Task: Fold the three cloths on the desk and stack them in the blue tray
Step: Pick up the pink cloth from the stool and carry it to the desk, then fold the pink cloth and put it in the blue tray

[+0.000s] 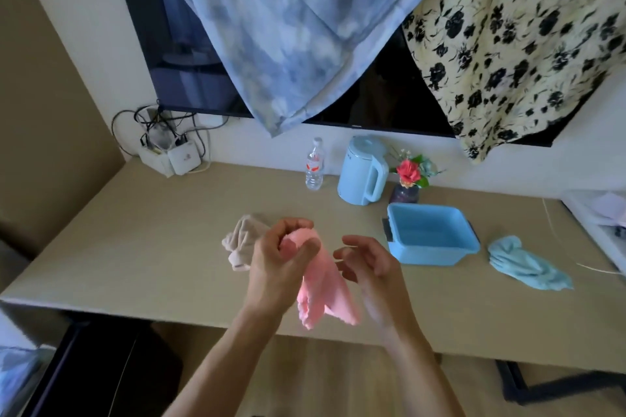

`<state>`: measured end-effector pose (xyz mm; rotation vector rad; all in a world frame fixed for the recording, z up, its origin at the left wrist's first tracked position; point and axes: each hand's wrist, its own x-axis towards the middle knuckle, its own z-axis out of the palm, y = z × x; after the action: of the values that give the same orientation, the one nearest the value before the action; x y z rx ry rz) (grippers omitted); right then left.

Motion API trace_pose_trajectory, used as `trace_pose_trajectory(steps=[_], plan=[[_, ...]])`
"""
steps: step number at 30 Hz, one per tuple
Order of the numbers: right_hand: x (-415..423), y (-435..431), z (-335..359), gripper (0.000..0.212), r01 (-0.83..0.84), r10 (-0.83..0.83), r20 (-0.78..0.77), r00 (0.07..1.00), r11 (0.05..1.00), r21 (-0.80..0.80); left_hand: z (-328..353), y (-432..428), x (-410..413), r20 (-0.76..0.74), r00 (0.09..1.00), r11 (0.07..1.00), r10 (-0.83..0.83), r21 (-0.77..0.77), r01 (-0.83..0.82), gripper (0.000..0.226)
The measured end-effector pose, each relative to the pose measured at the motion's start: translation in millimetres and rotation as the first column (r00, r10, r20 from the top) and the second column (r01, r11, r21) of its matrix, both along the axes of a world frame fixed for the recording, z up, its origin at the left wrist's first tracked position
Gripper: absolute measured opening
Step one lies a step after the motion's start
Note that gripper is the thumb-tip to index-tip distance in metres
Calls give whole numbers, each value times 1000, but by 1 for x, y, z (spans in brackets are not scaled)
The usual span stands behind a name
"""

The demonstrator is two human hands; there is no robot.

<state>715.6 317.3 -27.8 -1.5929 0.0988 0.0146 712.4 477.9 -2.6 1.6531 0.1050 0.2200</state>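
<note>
The left hand pinches the top of a soft pink fleece cloth, lifted clear of the pale wooden desk so its long axis hangs straight down from the grip. The right hand, fingers loosely spread and holding nothing, waits just beside the drape and looks nearer its free edge. The shallow blue plastic tray lies beyond the open hand, to the right of the grip.
</note>
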Motion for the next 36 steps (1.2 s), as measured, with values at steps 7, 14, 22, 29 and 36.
trace_pose_trajectory(steps=[7,14,22,29,36], plan=[[74,7,-6,20,-24,23,-6,1000,992,-121,-10,2,101,-100,994,998,-54,6,55,19],[128,19,-18,38,-50,54,10,998,965,-256,-23,2,167,-284,938,979,-197,-113,171,31],[173,22,-35,16,-47,67,74,995,971,-235,-33,8,209,-150,968,974,-199,75,212,29],[192,3,-42,14,39,-7,119,993,963,-268,-31,2,238,-93,959,932,-269,227,283,16],[196,-7,-64,36,100,-30,122,992,779,-619,-30,0,242,-103,923,815,-370,442,376,9]])
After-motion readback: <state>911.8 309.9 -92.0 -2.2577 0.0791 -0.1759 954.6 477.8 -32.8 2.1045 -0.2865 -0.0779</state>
